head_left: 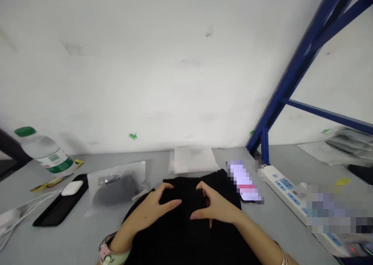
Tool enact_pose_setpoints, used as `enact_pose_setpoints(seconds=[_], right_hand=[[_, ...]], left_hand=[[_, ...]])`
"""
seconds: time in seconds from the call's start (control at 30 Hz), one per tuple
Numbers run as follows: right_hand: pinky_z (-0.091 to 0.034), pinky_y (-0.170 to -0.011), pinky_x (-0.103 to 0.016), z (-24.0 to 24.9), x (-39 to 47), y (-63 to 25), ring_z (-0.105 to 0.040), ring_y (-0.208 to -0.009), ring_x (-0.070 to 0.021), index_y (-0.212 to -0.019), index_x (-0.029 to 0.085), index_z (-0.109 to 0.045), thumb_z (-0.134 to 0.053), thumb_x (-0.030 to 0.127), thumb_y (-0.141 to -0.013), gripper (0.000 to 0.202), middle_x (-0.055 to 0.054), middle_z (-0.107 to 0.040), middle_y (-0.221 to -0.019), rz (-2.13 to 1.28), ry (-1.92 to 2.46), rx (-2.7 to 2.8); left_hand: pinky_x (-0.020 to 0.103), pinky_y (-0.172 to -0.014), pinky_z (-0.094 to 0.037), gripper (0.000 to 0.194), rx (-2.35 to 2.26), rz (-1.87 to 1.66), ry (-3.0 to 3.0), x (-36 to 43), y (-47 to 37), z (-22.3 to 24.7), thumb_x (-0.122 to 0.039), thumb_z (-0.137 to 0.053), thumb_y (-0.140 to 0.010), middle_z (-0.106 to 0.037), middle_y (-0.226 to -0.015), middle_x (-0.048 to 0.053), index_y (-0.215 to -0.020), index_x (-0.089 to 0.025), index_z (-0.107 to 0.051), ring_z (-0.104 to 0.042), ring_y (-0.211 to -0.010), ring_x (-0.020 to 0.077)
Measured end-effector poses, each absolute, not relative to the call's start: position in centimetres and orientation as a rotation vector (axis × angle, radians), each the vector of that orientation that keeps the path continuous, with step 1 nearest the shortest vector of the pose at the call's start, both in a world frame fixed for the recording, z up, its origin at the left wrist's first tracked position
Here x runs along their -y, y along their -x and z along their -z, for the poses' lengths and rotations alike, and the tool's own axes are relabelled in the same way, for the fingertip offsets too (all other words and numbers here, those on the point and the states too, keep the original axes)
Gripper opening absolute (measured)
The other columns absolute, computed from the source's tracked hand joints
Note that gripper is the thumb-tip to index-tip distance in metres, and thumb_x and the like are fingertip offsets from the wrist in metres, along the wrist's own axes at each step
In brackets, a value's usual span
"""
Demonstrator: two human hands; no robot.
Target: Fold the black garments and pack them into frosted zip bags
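Observation:
A black cloth garment (186, 234) lies spread on the grey table before me, its far edge slightly wavy. My left hand (155, 206) rests on its left part, thumb and index finger apart; the other fingers are hidden. Opposite it, my right hand (214, 206) is over the right part of the cloth with thumb and index spread and another fingertip showing below the thumb. Neither hand visibly pinches the fabric. Just left of the garment is a clear plastic pouch (134, 169) with dark contents.
A white packet (194, 160) lies against the wall. To the right are a lit phone (243, 181), a white power strip (287, 193) and a blue metal frame (287, 72). At left are a bottle (48, 152), a black tray (52, 214), a white case (72, 188) and white cables (32, 204).

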State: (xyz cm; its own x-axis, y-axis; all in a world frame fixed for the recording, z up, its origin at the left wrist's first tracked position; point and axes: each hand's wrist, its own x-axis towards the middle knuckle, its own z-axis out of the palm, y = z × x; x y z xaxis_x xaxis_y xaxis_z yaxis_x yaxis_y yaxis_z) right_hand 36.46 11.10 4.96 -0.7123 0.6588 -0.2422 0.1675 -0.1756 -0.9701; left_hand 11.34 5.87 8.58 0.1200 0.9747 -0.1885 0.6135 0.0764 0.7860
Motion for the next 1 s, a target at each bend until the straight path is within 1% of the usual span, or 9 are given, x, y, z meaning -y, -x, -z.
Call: enact_pose_setpoints(seconds=[0.1, 0.23, 0.33, 0.5, 0.6, 0.73, 0.87, 0.93, 1.0], right_hand=[[-0.050, -0.044, -0.018, -5.6, -11.9, -37.5, -0.059, -0.069, -0.0125, -0.092, 0.022, -0.047, -0.085, 0.040, -0.066, 0.050, 0.004, -0.055, -0.084, -1.905, 0.921, 1.888], [-0.047, -0.058, -0.020, -6.1, -13.6, -39.8, -0.053, -0.079, -0.0117, -0.076, 0.018, -0.052, -0.083, 0.024, -0.063, 0.035, 0.001, -0.050, -0.096, -1.790, 0.810, 2.097], [-0.044, -0.064, -0.022, -6.4, -14.6, -41.7, -0.053, -0.082, -0.0128, -0.077, 0.017, -0.058, -0.070, 0.007, -0.060, 0.024, 0.000, -0.052, -0.097, -1.743, 0.787, 2.264], [-0.041, -0.063, -0.025, -7.1, -15.2, -43.8, -0.053, -0.074, -0.0130, -0.073, 0.016, -0.067, -0.058, 0.006, -0.064, 0.016, -0.005, -0.059, -0.101, -1.623, 0.881, 2.467], [-0.043, -0.064, -0.028, -7.9, -15.0, -44.3, -0.057, -0.078, -0.0162, -0.077, 0.018, -0.073, -0.055, 0.011, -0.073, 0.019, -0.007, -0.062, -0.106, -1.615, 0.905, 2.453], [-0.047, -0.075, -0.031, -9.0, -14.8, -45.0, -0.058, -0.088, -0.0190, -0.099, 0.023, -0.074, -0.064, 0.033, -0.083, 0.021, -0.007, -0.061, -0.113, -1.616, 0.827, 2.419], [-0.046, -0.086, -0.031, -9.2, -14.3, -45.4, -0.055, -0.100, -0.0217, -0.119, 0.027, -0.064, -0.089, 0.044, -0.053, 0.073, -0.004, -0.056, -0.120, -1.536, 0.778, 2.567], [-0.044, -0.094, -0.033, -8.8, -14.0, -45.3, -0.052, -0.106, -0.0229, -0.119, 0.027, -0.062, -0.092, 0.042, -0.047, 0.079, -0.004, -0.052, -0.121, -1.487, 0.811, 2.614], [-0.042, -0.099, -0.034, -8.3, -13.7, -45.2, -0.050, -0.110, -0.0231, -0.116, 0.026, -0.062, -0.090, 0.038, -0.051, 0.072, -0.003, -0.047, -0.120, -1.465, 0.860, 2.618]], left_hand=[[0.036, -0.099, -0.044, 0.039, -1.404, -0.601, -1.643, -6.0, -10.6, -8.7, -0.043, -0.066, -0.081, -0.064, -0.125, 0.002, -0.117, -0.029, -0.062, -0.059, -0.113, 0.0253], [0.032, -0.089, -0.048, 0.032, -1.249, -0.583, -1.474, -5.8, -9.1, -9.7, -0.042, -0.064, -0.084, -0.066, -0.114, 0.001, -0.114, -0.029, -0.064, -0.062, -0.104, 0.0232], [0.032, -0.085, -0.049, 0.033, -1.257, -0.512, -1.458, -5.6, -7.7, -9.9, -0.042, -0.064, -0.084, -0.068, -0.105, 0.001, -0.114, -0.027, -0.065, -0.063, -0.096, 0.0228], [0.032, -0.087, -0.047, 0.037, -1.415, -0.313, -1.595, -5.5, -5.9, -9.5, -0.046, -0.065, -0.081, -0.065, -0.114, 0.002, -0.114, -0.029, -0.068, -0.060, -0.102, 0.0248], [0.029, -0.082, -0.048, 0.042, -1.380, -0.276, -1.633, -5.2, -5.5, -9.6, -0.040, -0.071, -0.075, -0.066, -0.109, 0.002, -0.116, -0.029, -0.067, -0.062, -0.098, 0.0239], [0.026, -0.076, -0.049, 0.058, -1.331, -0.321, -1.646, -5.0, -5.4, -9.9, -0.025, -0.078, -0.062, -0.067, -0.110, -0.001, -0.119, -0.032, -0.066, -0.063, -0.094, 0.0223], [0.026, -0.079, -0.047, 0.030, -1.360, -0.414, -1.677, -5.5, -6.2, -9.8, -0.027, -0.066, -0.075, -0.069, -0.099, -0.001, -0.104, -0.027, -0.071, -0.063, -0.091, 0.0213], [0.027, -0.076, -0.045, 0.019, -1.383, -0.483, -1.684, -5.8, -6.7, -9.5, -0.034, -0.058, -0.083, -0.069, -0.090, 0.000, -0.093, -0.024, -0.072, -0.062, -0.086, 0.0207], [0.026, -0.065, -0.042, 0.029, -1.450, -0.555, -1.658, -6.2, -7.0, -9.1, -0.045, -0.052, -0.089, -0.063, -0.077, -0.001, -0.079, -0.021, -0.066, -0.058, -0.072, 0.0189]])
